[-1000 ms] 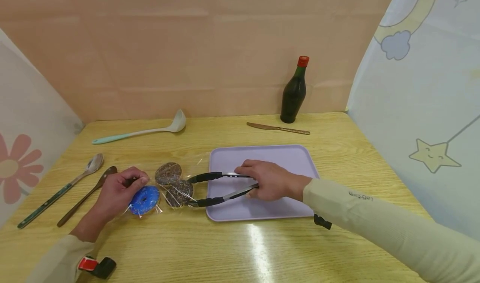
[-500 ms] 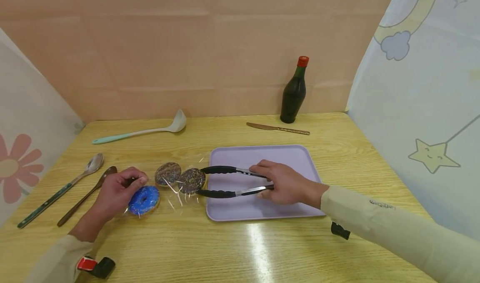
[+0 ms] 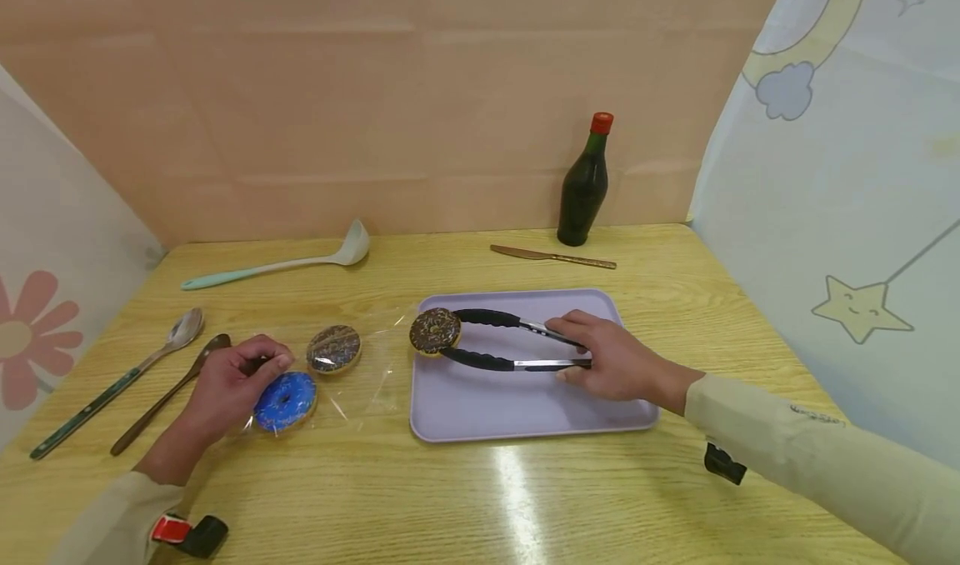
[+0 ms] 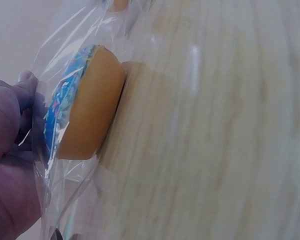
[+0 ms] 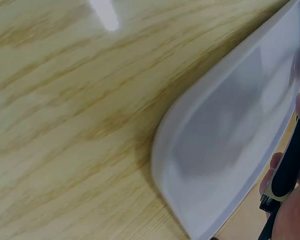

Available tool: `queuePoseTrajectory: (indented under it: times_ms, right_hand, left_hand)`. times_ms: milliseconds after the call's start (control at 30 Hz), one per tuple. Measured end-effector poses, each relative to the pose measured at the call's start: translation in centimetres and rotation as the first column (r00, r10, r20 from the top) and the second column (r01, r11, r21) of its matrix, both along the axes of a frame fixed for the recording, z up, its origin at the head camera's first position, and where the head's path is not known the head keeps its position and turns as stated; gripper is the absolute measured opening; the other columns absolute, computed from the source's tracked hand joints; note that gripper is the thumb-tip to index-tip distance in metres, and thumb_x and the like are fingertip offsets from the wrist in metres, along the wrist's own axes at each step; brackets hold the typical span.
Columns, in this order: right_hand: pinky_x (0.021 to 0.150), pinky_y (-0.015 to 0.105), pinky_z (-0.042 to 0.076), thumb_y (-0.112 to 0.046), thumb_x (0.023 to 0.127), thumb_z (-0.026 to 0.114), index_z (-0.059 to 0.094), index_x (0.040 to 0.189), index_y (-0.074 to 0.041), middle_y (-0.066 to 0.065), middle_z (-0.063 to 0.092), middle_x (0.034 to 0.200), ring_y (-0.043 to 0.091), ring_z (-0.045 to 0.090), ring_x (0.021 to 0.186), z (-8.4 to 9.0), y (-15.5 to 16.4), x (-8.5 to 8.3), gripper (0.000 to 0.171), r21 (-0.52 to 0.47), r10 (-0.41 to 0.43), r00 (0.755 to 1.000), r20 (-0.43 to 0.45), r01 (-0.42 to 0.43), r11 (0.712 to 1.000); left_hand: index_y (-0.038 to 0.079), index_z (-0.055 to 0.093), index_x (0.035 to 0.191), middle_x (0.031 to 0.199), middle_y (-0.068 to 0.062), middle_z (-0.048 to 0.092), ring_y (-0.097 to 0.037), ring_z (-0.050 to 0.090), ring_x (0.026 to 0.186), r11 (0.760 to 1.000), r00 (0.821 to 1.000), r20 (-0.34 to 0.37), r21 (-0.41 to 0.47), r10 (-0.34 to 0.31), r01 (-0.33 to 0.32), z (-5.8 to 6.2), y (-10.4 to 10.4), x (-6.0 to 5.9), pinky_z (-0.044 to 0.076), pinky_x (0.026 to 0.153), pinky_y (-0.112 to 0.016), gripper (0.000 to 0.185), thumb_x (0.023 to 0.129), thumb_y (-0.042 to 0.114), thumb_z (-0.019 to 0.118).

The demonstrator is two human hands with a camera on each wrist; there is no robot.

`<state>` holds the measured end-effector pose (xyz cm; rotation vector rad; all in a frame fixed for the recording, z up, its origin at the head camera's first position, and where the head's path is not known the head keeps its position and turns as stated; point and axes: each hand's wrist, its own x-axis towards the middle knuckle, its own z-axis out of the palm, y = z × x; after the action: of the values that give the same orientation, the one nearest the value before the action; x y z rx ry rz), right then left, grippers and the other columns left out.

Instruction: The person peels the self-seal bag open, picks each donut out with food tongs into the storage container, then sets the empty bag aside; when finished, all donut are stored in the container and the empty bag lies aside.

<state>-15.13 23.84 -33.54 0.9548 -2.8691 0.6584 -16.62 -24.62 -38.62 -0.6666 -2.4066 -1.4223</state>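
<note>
My left hand [image 3: 231, 390] pinches the clear plastic bag [image 3: 378, 386] at its left end, beside a blue-iced doughnut [image 3: 285, 402] that lies inside. Farther along in the bag is a brown sprinkled doughnut [image 3: 333, 349]. My right hand [image 3: 618, 358] grips a pair of black and silver tongs [image 3: 528, 365]. Between the tong ends sits a dark chocolate doughnut [image 3: 435, 332], over the left edge of the lilac tray [image 3: 525, 419]. In the left wrist view the blue-iced doughnut [image 4: 87, 107] shows side-on through the film.
A ladle [image 3: 300, 260] lies at the back left, and two spoons lie left of my left hand, one metal spoon [image 3: 142, 367] and one dark spoon [image 3: 176, 390]. Behind the tray are a knife [image 3: 555, 256] and an upright dark bottle [image 3: 585, 186] with a red cap.
My right hand and the tongs have moved right, drawing the chocolate doughnut out of the bag to the tray's left edge. The left hand has stayed put on the bag.
</note>
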Motion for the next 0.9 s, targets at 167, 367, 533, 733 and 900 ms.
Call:
queuePoseTrajectory:
  times_ms: [167, 367, 533, 733, 900]
  right_hand:
    - [0.079, 0.040, 0.043, -0.018, 0.078, 0.078, 0.053, 0.131, -0.003, 0.006, 0.055, 0.120, 0.019, 0.054, 0.090, -0.5, 0.9, -0.4, 0.060, 0.018, -0.053, 0.998, -0.016, 0.053, 0.998]
    - [0.077, 0.040, 0.043, -0.018, 0.079, 0.078, 0.053, 0.130, -0.001, 0.008, 0.055, 0.118, 0.019, 0.054, 0.083, -1.0, 1.3, -0.8, 0.059, 0.029, -0.073, 0.997, -0.030, 0.074, 0.997]
    - [0.077, 0.040, 0.043, -0.017, 0.079, 0.077, 0.054, 0.129, -0.001, 0.008, 0.056, 0.115, 0.020, 0.053, 0.085, -1.2, 1.6, -1.0, 0.058, 0.031, -0.076, 0.997, -0.027, 0.077, 0.997]
    - [0.073, 0.037, 0.042, -0.017, 0.078, 0.078, 0.055, 0.128, -0.002, 0.006, 0.055, 0.111, 0.018, 0.051, 0.082, -1.5, 1.7, -1.1, 0.058, 0.035, -0.092, 0.996, -0.014, 0.092, 0.995]
    - [0.070, 0.035, 0.041, -0.020, 0.077, 0.079, 0.054, 0.128, 0.000, 0.007, 0.055, 0.110, 0.018, 0.049, 0.078, -1.6, 1.9, -1.1, 0.060, 0.031, -0.111, 0.994, 0.002, 0.111, 0.993]
  left_hand:
    - [-0.005, 0.065, 0.089, 0.082, -0.013, 0.062, -0.012, 0.057, 0.071, 1.000, 1.000, -0.017, -0.001, -0.018, 0.017, -0.1, -0.1, 0.0, 0.045, 0.063, -0.016, 0.009, 0.090, -0.009, 0.057]
    - [-0.003, 0.066, 0.088, 0.081, -0.008, 0.062, -0.011, 0.056, 0.070, 1.000, 1.000, -0.006, 0.010, -0.006, 0.007, -0.2, 0.0, -0.1, 0.045, 0.063, -0.017, 0.010, 0.090, -0.010, 0.058]
    - [-0.004, 0.066, 0.088, 0.082, -0.010, 0.062, -0.012, 0.056, 0.071, 1.000, 1.000, -0.011, 0.010, -0.013, 0.013, -0.2, 0.0, -0.1, 0.045, 0.063, -0.017, 0.010, 0.090, -0.010, 0.058]
    - [-0.003, 0.066, 0.088, 0.081, -0.011, 0.062, -0.013, 0.056, 0.071, 1.000, 1.000, -0.005, 0.012, -0.005, 0.005, -0.2, 0.0, -0.1, 0.045, 0.064, -0.017, 0.011, 0.089, -0.010, 0.058]
    - [-0.003, 0.066, 0.087, 0.081, -0.008, 0.062, -0.013, 0.056, 0.070, 1.000, 1.000, -0.003, 0.006, 0.003, -0.003, -0.2, 0.0, -0.1, 0.045, 0.063, -0.017, 0.011, 0.090, -0.010, 0.058]
